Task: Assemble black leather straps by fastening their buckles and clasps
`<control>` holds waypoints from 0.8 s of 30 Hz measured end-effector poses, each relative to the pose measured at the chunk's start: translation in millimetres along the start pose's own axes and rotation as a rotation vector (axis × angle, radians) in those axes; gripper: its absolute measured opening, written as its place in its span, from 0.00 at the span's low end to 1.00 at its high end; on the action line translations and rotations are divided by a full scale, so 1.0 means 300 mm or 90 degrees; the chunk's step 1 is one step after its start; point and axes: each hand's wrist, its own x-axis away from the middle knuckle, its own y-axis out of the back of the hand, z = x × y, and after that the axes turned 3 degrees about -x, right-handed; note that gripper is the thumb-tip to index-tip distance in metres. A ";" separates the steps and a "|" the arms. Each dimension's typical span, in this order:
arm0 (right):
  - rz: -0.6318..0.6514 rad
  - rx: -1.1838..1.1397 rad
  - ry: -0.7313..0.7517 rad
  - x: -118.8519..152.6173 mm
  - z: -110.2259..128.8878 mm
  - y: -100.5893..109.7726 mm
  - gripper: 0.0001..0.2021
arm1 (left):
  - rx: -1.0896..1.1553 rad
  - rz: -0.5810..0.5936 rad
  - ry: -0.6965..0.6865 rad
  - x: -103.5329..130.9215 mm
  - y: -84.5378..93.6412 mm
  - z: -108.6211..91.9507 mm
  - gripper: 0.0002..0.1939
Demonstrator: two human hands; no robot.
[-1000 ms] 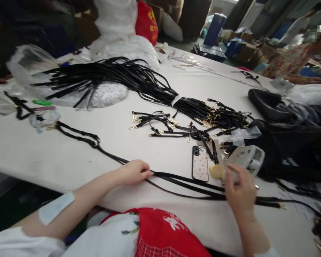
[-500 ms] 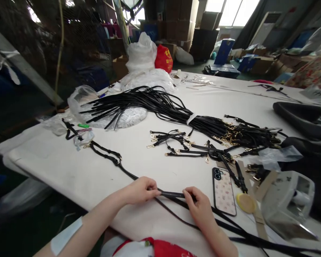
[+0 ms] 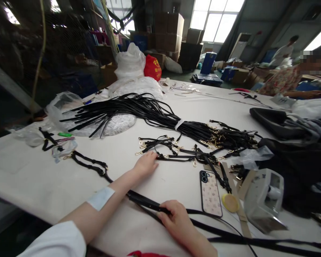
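Observation:
My right hand (image 3: 178,218) is closed around a long black strap (image 3: 146,203), whose free end points left past my fingers. More lengths of black strapping run under and beside this hand toward the lower right. My left hand (image 3: 146,165) has its fingers closed at the left end of a short black strap (image 3: 176,159); the fingers cover that end. Around it lie other short straps (image 3: 149,145) with gold clasps. Left of my forearm, a forked strap piece (image 3: 89,163) with a gold clasp lies on the white table.
A big bundle of black straps (image 3: 149,109), tied with a white band, stretches across the table (image 3: 117,221). To the right are a phone (image 3: 211,194), a yellow round item (image 3: 230,202), a clear plastic container (image 3: 264,200) and black bags. A person (image 3: 286,80) is at the far right.
My left hand has let go of the long strap and moved up to the short straps. My right hand has shifted left along the long strap, still holding it. The view has turned slightly right.

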 end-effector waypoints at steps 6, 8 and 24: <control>0.008 0.002 -0.024 -0.003 0.003 -0.002 0.06 | -0.042 -0.034 0.028 -0.032 -0.050 0.022 0.04; 0.005 0.001 -0.024 -0.003 0.001 -0.003 0.06 | -0.039 -0.050 0.043 -0.021 -0.057 0.029 0.10; -0.004 -0.025 0.001 -0.014 -0.005 -0.001 0.06 | 0.133 -0.073 0.003 -0.008 -0.007 0.066 0.02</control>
